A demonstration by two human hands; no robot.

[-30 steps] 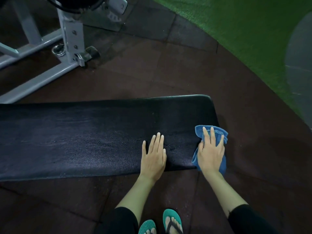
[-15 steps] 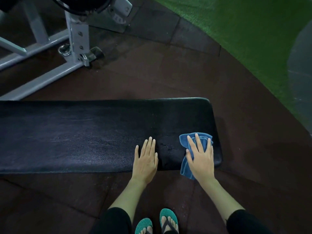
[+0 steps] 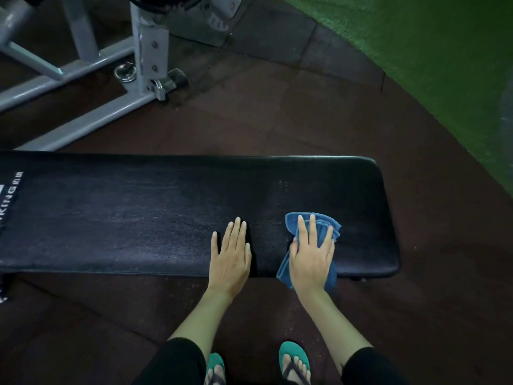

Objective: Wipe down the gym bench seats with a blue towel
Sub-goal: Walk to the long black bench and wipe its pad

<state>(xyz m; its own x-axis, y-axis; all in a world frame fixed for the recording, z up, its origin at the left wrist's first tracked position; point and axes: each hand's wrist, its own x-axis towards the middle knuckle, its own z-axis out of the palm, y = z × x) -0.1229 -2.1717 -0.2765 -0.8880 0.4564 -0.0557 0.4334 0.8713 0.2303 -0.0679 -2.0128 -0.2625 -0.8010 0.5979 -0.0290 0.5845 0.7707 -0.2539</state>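
One black padded counter (image 3: 166, 212) runs across the view from the left edge to a rounded end on the right. Its surface looks worn and speckled, and white lettering shows at its far left end, only partly readable.

Two bare hands rest on the near half of this counter. The left hand (image 3: 230, 257) lies flat, palm down, with its fingers (image 3: 236, 232) straight and close together and the thumb out to the side; it holds nothing. Its grip is flat and unclenched against the padding.

The right hand (image 3: 312, 259) lies just beside it toward the counter's rounded end, pressed palm down on one blue towel (image 3: 322, 222). Its fingers are slightly spread over the cloth, so the grip presses the towel flat rather than pinching it. The towel is bunched and folded; its far part peeks out beyond the fingertips, and its near part hangs over the counter's near edge, under the wrist.

Two feet in teal flip-flops (image 3: 294, 357) stand on the dark reddish rubber floor (image 3: 277, 112) below the counter. Two black sleeves or trouser legs frame the bottom of the view.

Beyond the counter stands one grey metal machine frame (image 3: 147, 51) at upper left. A strip of green turf (image 3: 430, 51) fills the upper right corner.
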